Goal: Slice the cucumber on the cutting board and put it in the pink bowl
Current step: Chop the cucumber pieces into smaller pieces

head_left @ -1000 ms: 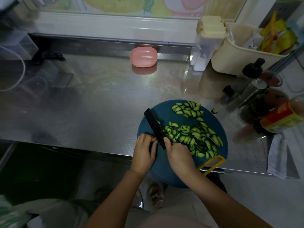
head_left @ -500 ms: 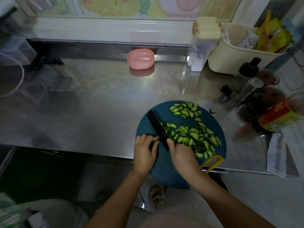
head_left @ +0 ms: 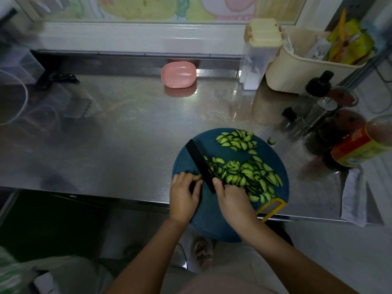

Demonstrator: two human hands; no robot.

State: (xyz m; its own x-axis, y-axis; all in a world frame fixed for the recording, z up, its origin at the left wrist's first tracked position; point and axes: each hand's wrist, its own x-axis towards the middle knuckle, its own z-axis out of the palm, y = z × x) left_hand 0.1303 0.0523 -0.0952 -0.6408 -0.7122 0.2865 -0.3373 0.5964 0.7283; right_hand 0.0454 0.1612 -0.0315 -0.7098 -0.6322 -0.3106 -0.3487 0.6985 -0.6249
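Observation:
A round dark blue cutting board [head_left: 214, 217] overhangs the steel counter's front edge. Many green cucumber slices [head_left: 252, 172] lie piled on its right half, with a second heap [head_left: 237, 141] at its far side. My right hand [head_left: 233, 200] grips a black-bladed knife [head_left: 201, 164], blade down on the board. My left hand [head_left: 183, 195] presses a short uncut cucumber end [head_left: 198, 181] just left of the blade. The pink bowl [head_left: 178, 74] sits upside down at the back of the counter, far from both hands.
One stray slice [head_left: 271, 141] lies on the steel counter [head_left: 106, 134] beside the board. Bottles and shakers [head_left: 322, 111] crowd the right side, with a cream basket [head_left: 305, 66] and a clear container [head_left: 256, 60] behind. A yellow handle [head_left: 271, 209] sticks out at the board's near right.
The knife has shifted slightly leftward along the cucumber end, and my left hand's fingers have drawn back with it. The view has tilted a little.

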